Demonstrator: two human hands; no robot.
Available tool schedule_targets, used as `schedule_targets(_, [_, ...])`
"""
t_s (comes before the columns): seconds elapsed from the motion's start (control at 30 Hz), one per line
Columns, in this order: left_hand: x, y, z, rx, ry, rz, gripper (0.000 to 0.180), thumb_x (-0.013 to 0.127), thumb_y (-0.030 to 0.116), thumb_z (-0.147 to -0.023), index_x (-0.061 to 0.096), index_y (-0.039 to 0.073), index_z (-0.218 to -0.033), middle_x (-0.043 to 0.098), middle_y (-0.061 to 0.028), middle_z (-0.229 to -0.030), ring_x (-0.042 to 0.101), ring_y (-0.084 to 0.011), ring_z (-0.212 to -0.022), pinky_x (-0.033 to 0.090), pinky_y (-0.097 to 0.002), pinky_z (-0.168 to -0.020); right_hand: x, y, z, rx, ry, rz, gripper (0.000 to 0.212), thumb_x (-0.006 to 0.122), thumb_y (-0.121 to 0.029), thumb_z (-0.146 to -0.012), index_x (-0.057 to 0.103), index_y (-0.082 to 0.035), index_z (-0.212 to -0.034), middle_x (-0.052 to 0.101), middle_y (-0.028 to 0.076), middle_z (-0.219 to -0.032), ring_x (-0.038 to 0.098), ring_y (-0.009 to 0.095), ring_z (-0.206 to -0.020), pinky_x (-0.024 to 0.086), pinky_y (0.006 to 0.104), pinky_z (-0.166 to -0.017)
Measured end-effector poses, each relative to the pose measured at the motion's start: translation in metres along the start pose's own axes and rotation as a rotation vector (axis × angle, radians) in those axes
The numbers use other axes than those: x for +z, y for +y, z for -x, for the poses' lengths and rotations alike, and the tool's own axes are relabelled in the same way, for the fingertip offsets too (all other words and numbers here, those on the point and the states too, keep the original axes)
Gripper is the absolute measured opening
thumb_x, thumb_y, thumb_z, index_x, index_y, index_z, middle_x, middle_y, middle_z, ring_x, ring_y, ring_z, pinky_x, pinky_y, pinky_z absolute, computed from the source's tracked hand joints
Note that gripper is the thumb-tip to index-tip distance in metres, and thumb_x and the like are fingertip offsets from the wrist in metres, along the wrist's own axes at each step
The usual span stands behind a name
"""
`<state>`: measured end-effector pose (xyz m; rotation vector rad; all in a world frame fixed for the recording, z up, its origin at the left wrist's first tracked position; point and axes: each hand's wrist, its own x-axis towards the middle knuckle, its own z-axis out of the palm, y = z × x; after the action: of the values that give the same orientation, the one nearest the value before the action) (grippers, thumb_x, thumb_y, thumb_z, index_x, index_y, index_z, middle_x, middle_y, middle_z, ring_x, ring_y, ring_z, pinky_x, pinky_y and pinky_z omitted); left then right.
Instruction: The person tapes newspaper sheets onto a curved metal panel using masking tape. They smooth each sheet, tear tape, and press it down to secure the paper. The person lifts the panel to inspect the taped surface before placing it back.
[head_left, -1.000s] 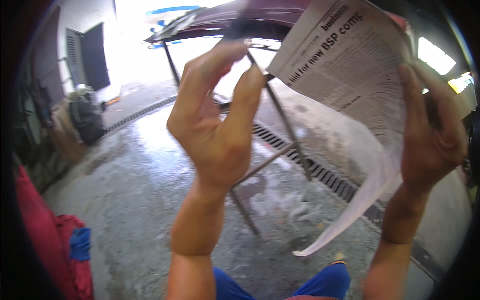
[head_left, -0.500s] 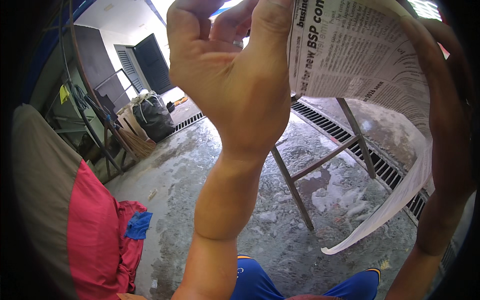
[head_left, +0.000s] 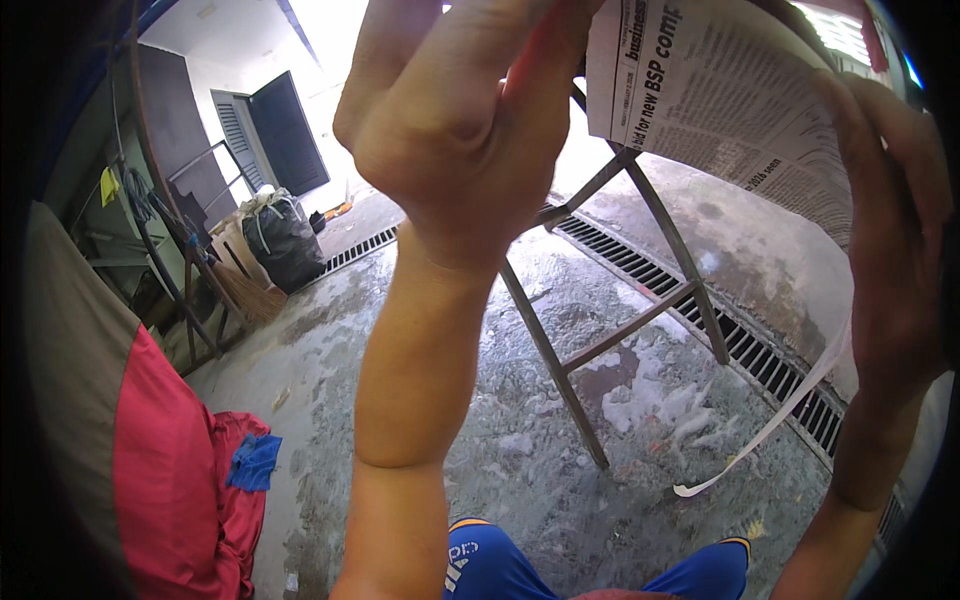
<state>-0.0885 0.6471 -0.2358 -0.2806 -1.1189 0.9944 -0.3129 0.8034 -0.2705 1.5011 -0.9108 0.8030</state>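
A newspaper is held up at the upper right, its printed side facing me and its right part curving. At the paper's upper left edge, my left hand is closed on it; the fingertips run out of the top of the view. My right hand is wrapped round the right edge, dark in shadow. Below it, a narrow loose strip of paper hangs down, curled at its tip.
A metal trestle stand stands ahead on the wet, patchy floor, beside a drain grate. At left are a red cloth with a blue rag, a broom and a black bag.
My left hand has turned, its back now more toward me, and risen slightly. The newspaper has shifted upward, and its hanging part shows as a thinner strip. The whole view has shifted slightly.
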Motion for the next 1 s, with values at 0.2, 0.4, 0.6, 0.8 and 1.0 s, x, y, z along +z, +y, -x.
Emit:
schedule_targets(0.2, [-0.005,-0.014,-0.003,0.159,-0.039,-0.087,0.017,0.085,-0.006,-0.070,0.080,0.002,-0.085,0.074,-0.0087,-0.081,0.071,-0.0209,-0.070,0.054,-0.0308,-0.061,-0.002,0.000,0.001,-0.004,0.008,0.002,0.029,0.072,-0.001,-0.095,0.075,0.000,-0.124,0.071,0.004,-0.098,0.066,0.010,-0.084,0.052,0.0235,-0.079])
schedule_targets(0.4, [-0.004,-0.022,0.007,0.093,-0.033,-0.016,0.016,0.085,-0.007,-0.072,0.080,-0.001,-0.086,0.074,-0.0097,-0.081,0.071,-0.0211,-0.069,0.055,-0.0296,-0.060,-0.002,0.001,-0.002,-0.014,0.003,0.000,0.030,0.070,0.000,-0.096,0.074,0.000,-0.126,0.071,0.005,-0.102,0.067,0.011,-0.087,0.053,0.0245,-0.081])
schedule_targets(0.6, [-0.004,-0.016,0.005,0.135,-0.023,0.034,0.018,0.084,-0.002,-0.079,0.077,-0.001,-0.095,0.074,-0.0097,-0.087,0.071,-0.0200,-0.074,0.056,-0.0285,-0.065,-0.005,0.000,-0.004,-0.031,-0.009,0.008,0.031,0.068,0.001,-0.096,0.073,0.001,-0.127,0.071,0.007,-0.105,0.068,0.012,-0.089,0.054,0.0255,-0.084])
schedule_targets(0.8, [-0.036,-0.004,0.002,-0.094,-0.294,-0.117,0.040,0.081,-0.001,-0.090,0.072,0.006,-0.128,0.074,-0.0145,-0.117,0.074,-0.0232,-0.096,0.058,-0.0231,-0.085,-0.004,0.003,-0.006,-0.044,-0.018,0.006,0.033,0.067,0.002,-0.097,0.072,0.001,-0.129,0.071,0.008,-0.109,0.069,0.014,-0.092,0.055,0.0265,-0.087])
schedule_targets(1.0, [-0.022,0.000,0.008,-0.112,-0.212,-0.207,0.013,0.084,0.005,-0.082,0.074,0.002,-0.089,0.074,-0.0074,-0.083,0.070,-0.0182,-0.071,0.055,-0.0299,-0.066,-0.002,0.006,-0.010,-0.060,-0.023,0.004,0.034,0.065,0.003,-0.098,0.071,0.001,-0.131,0.071,0.009,-0.112,0.070,0.015,-0.094,0.056,0.0275,-0.089])
